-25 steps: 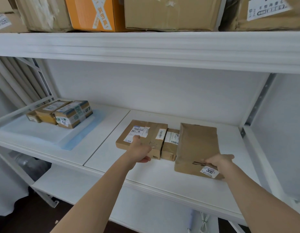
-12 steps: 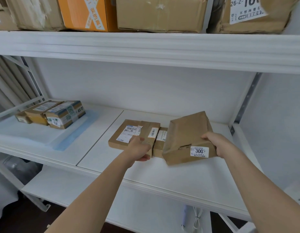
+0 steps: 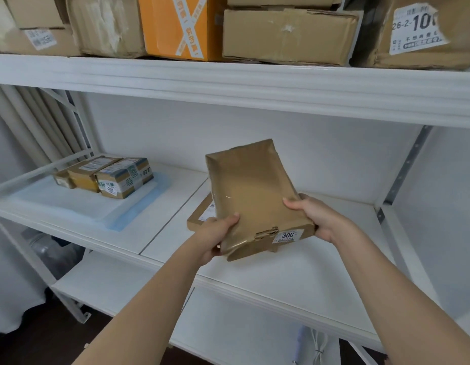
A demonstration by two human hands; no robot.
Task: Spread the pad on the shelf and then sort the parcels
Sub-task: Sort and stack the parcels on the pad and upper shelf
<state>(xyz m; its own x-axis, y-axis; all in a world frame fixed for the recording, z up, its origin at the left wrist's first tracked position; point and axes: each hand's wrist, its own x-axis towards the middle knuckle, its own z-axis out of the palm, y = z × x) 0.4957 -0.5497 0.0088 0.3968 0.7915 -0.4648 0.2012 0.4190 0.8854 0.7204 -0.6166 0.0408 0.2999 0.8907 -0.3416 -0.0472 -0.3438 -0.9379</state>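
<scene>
A flat brown parcel (image 3: 252, 196) with a white "300" label is held tilted above the middle shelf (image 3: 294, 270). My left hand (image 3: 215, 235) grips its near left corner and my right hand (image 3: 313, 217) grips its right edge. Behind it, a corner of another brown parcel (image 3: 199, 216) lies on the shelf, mostly hidden. A white pad with a blue edge (image 3: 78, 206) is spread on the left part of the shelf. Three small parcels (image 3: 107, 176) sit side by side on it.
The top shelf beam (image 3: 228, 83) runs overhead, loaded with large cardboard boxes (image 3: 286, 35) and an orange box (image 3: 176, 25). A lower shelf (image 3: 139, 293) lies below. A metal upright (image 3: 405, 169) stands at the right, and white cables (image 3: 313, 346) hang low.
My right hand lifted the "300" parcel off the shelf and swung it left. My left hand left the labelled parcel and took the lifted parcel's near left corner.
</scene>
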